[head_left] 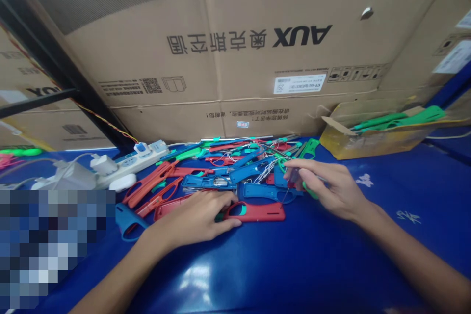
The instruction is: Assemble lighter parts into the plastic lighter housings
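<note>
A red lighter casing (263, 211) with a finger loop lies on the blue tabletop. My left hand (206, 213) is closed on its loop end, with thumb and fingers at the loop. My right hand (327, 184) grips a thin-shafted tool that looks like a screwdriver (286, 195); its tip points down at the right end of the red casing. Fingers and blur hide most of the tool's handle. A green piece (309, 190) shows under my right hand. Just behind lies a blue lighter casing (270, 192).
A pile of red, blue and green lighter parts (221, 181) with thin metal tubes and white wires spreads behind my hands. At left is a white power strip (143, 157) with plugs. A yellow-taped box (368, 144) holds green casings. Behind stands a large cardboard carton (228, 73).
</note>
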The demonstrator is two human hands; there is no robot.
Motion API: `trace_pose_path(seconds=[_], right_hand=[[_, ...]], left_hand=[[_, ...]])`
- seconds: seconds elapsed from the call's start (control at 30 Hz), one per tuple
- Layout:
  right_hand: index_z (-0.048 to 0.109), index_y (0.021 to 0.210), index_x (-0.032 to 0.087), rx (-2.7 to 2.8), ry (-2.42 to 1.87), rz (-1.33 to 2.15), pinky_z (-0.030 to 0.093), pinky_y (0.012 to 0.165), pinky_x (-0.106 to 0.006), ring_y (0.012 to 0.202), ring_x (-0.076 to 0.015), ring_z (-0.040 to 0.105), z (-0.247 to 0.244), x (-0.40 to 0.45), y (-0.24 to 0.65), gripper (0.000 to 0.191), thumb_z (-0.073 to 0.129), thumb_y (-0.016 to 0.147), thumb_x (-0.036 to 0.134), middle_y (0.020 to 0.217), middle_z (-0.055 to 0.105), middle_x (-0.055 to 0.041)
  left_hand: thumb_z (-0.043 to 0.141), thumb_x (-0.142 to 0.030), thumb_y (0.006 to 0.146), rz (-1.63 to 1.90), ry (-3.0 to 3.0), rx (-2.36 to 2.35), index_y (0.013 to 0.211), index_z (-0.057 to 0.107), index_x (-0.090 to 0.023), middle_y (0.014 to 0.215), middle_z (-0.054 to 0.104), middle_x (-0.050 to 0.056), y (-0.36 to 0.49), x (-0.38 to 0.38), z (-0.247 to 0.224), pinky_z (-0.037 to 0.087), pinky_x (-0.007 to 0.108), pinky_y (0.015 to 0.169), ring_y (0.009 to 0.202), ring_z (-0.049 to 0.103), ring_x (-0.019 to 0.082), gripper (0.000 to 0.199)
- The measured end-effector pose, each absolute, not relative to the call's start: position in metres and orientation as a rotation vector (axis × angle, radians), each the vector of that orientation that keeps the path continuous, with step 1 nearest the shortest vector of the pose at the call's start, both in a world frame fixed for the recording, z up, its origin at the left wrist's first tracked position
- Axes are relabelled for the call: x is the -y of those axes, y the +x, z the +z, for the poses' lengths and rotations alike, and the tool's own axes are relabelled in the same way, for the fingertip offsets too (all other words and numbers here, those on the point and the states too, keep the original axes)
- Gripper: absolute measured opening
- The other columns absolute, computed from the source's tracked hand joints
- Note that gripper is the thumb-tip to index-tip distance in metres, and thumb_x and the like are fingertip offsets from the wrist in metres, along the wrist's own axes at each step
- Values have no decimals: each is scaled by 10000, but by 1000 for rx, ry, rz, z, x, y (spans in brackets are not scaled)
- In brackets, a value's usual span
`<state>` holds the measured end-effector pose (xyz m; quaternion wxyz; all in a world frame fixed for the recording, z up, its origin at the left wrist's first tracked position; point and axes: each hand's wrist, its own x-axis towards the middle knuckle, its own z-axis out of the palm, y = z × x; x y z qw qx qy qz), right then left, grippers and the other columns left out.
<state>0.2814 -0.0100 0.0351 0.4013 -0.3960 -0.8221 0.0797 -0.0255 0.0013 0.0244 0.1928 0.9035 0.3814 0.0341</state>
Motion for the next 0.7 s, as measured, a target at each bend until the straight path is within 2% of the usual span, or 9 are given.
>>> trace_pose_path(seconds=[0.1, 0.23, 0.33, 0.43, 0.57, 0.7], right_hand=[[650, 1196, 231, 2088, -999, 197, 569, 609, -256, 614, -125, 686, 34, 10, 281, 289, 445, 1003, 292, 855, 751, -23], [673, 1103, 254, 2060, -1056, 125, 551, 553, -261, 555, -124, 668, 35, 10, 281, 207, 535, 975, 339, 868, 757, -19], [662, 1032, 254, 2064, -1026, 126, 547, 579, -251, 550, -111, 660, 36, 9, 282, 144, 560, 968, 332, 844, 747, -1], [669, 1023, 245, 2098, -947, 131, 556, 639, -257, 623, -119, 684, 38, 9, 282, 159, 535, 978, 318, 857, 743, -2], [673, 1121, 230, 2116, -914, 168, 565, 667, -275, 763, -148, 713, 39, 10, 282, 277, 423, 1006, 263, 944, 751, -38], [666, 1157, 228, 2117, -916, 134, 570, 730, -290, 818, -162, 717, 39, 11, 281, 271, 461, 980, 233, 974, 748, -43]], left_hand=[[526, -497, 947, 94, 2539, -1065, 1113, 599, -219, 954, 677, 49, -25, -2, 24, 391, 305, 692, 837, 626, 206, 332], [539, -491, 941, 85, 2531, -1072, 1115, 595, -226, 963, 677, 45, -25, -2, 25, 383, 307, 690, 832, 623, 202, 323], [555, -478, 936, 79, 2514, -1083, 1122, 594, -236, 981, 676, 32, -25, -1, 25, 379, 308, 698, 851, 620, 198, 308], [560, -473, 936, 77, 2510, -1085, 1125, 593, -239, 976, 673, 26, -25, -1, 25, 377, 310, 707, 857, 615, 198, 303], [562, -487, 941, 70, 2513, -1080, 1120, 587, -248, 970, 671, 20, -26, -2, 24, 370, 313, 704, 857, 617, 206, 299], [567, -476, 942, 89, 2520, -1072, 1126, 584, -237, 984, 673, 34, -26, -2, 23, 370, 314, 706, 865, 621, 213, 302]])
